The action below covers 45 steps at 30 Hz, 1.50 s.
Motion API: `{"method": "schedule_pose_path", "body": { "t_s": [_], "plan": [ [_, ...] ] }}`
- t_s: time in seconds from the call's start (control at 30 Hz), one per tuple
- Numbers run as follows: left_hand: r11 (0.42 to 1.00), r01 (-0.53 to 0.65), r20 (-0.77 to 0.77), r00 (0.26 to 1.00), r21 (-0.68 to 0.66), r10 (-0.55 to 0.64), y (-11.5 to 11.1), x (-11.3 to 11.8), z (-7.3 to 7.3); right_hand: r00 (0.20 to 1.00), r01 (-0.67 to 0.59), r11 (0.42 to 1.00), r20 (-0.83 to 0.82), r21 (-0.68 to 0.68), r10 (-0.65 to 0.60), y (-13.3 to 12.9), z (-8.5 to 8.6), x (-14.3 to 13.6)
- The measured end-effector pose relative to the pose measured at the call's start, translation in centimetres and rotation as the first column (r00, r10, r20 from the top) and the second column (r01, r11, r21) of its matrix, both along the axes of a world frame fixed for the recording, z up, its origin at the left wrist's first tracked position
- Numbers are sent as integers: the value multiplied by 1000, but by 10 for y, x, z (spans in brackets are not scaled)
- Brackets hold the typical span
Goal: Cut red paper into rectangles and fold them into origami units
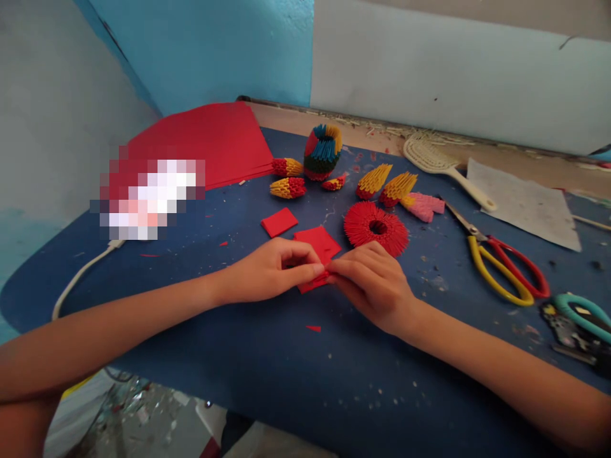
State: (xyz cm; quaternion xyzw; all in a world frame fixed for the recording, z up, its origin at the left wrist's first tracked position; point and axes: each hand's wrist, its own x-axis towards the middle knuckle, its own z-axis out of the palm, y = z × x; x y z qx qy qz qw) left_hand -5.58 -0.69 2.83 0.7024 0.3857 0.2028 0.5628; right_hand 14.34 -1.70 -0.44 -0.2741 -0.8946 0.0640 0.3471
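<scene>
Fingertips of my left hand [267, 272] and my right hand [375, 286] meet over the blue table. Both pinch a small folded piece of red paper [326, 273], mostly hidden by the fingers. Red paper pieces [317, 240] lie just behind and beneath the fingertips. A small stack of red paper rectangles [279, 222] sits beyond my left hand. Behind my right knuckles is a spiky red paper ring [356, 227] with a hole in its middle. A small red paper scrap [314, 329] lies nearer to me.
Large red sheets [205, 140] lie back left beside a blurred-out white thing with a cable [79, 280]. A multicoloured folded-paper pot [321, 152] and yellow-red paper pieces [375, 180] stand behind. Scissors [501, 267], a hairbrush [432, 154] and a white sheet [522, 203] are right.
</scene>
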Motion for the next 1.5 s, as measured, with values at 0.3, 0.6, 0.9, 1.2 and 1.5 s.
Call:
{"method": "schedule_pose_path", "body": {
  "t_s": [0.3,0.6,0.9,1.2,1.5],
  "plan": [
    [737,134,-124,990,663,-69,3,-10,-9,991,-117,955,-101,-274,92,2,4,4],
    [792,163,-133,986,588,-104,4,-9,-10,986,-107,897,-160,-428,41,0,7,1],
    [835,203,-138,979,511,-153,1,-6,-9,990,-44,961,-142,-274,5,-5,7,-2],
    [815,250,-177,967,523,-183,0,-7,-8,975,-151,918,-206,-367,78,-4,8,-3],
    [934,224,-99,974,278,-204,3,-8,-4,973,-174,849,-221,-500,69,-7,11,-1]
  ]
}}
